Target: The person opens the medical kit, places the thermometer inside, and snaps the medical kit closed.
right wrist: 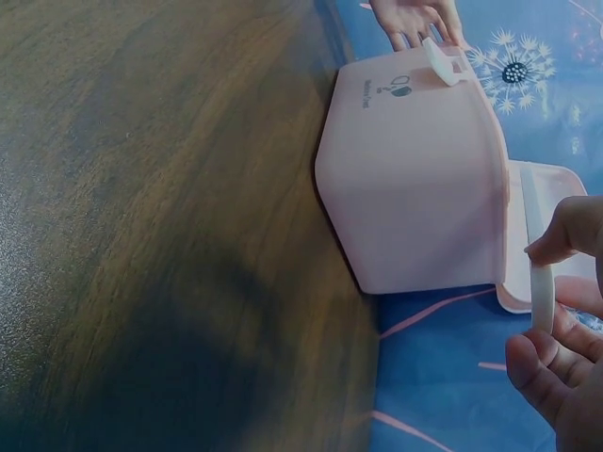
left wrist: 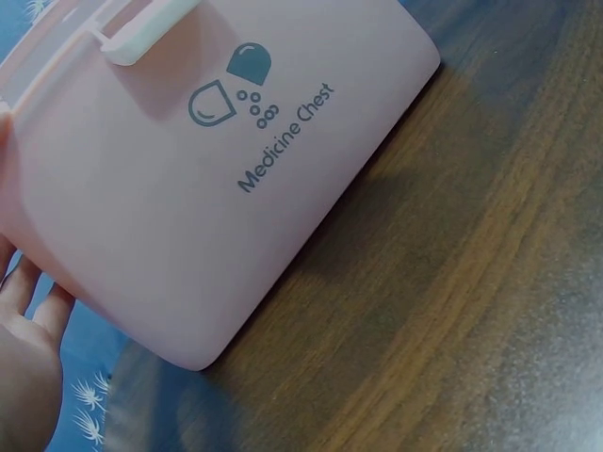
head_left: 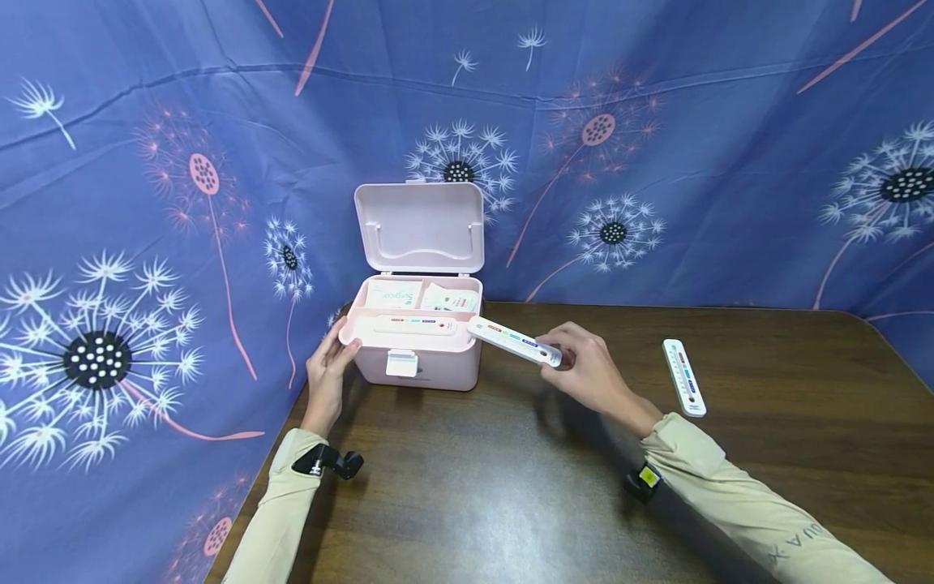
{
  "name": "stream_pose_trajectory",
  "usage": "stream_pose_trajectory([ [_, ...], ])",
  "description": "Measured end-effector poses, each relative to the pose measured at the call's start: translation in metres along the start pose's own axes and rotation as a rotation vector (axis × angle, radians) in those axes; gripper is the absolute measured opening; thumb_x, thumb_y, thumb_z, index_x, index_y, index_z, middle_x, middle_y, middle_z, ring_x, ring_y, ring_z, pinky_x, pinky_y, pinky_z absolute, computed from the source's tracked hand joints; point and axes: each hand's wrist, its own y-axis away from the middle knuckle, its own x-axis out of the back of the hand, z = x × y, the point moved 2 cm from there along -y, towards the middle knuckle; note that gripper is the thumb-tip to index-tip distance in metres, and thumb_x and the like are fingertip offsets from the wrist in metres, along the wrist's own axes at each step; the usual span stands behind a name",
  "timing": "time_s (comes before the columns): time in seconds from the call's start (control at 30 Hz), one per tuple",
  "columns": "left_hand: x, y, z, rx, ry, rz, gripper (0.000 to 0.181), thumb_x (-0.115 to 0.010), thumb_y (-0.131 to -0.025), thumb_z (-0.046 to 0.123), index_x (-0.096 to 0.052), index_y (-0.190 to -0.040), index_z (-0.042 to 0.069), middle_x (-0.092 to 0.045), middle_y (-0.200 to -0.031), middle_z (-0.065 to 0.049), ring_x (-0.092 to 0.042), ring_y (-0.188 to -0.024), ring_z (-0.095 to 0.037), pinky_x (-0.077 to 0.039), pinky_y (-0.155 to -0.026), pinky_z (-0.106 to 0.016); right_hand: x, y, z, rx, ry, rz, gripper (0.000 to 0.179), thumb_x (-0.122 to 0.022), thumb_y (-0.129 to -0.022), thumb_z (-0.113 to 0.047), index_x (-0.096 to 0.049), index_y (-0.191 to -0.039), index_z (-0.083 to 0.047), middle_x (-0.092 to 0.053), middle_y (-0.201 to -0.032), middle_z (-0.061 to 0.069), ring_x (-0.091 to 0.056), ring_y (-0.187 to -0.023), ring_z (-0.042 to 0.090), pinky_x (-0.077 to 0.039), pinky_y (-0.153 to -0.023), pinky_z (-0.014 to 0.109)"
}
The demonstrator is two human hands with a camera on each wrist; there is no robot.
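A pink medicine chest (head_left: 445,370), lettered "Medicine Chest" on its front, stands on the table with its lid (head_left: 423,227) raised. My left hand (head_left: 327,380) holds its left front corner, thumb at the rim and fingers along the side. Between thumb and fingers, my right hand (head_left: 593,369) pinches one end of a long white thermometer (head_left: 514,341). The far end of that thermometer reaches the chest's right rim; whether it touches cannot be told. A similar thermometer (head_left: 416,325) lies in the front tray compartment. Behind it, two compartments hold a white packet (head_left: 394,294) and another white packet (head_left: 448,298).
Another white thermometer (head_left: 684,378) lies on the brown wooden table (head_left: 467,487), right of my right hand. The chest's white latch (head_left: 401,362) hangs down in front. A blue dandelion-print cloth (head_left: 306,146) rises behind the table and along its left side.
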Motion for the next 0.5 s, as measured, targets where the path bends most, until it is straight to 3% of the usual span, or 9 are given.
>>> stream_pose_trajectory([
  [0.5,0.0005,-0.0006,0.0002,0.013,0.003,-0.007,0.054,-0.071,-0.085,0.011,-0.052,-0.135,0.005,-0.046,-0.141,-0.009,-0.041,-0.13,-0.02,-0.035,-0.105,-0.025,-0.0027,-0.003,-0.0036,-0.003,-0.006,-0.019,0.034,-0.071,-0.067,-0.002,-0.072,-0.101,-0.007,-0.061,-0.092,-0.001,-0.046,-0.063,0.012,-0.037,-0.05,0.023],
])
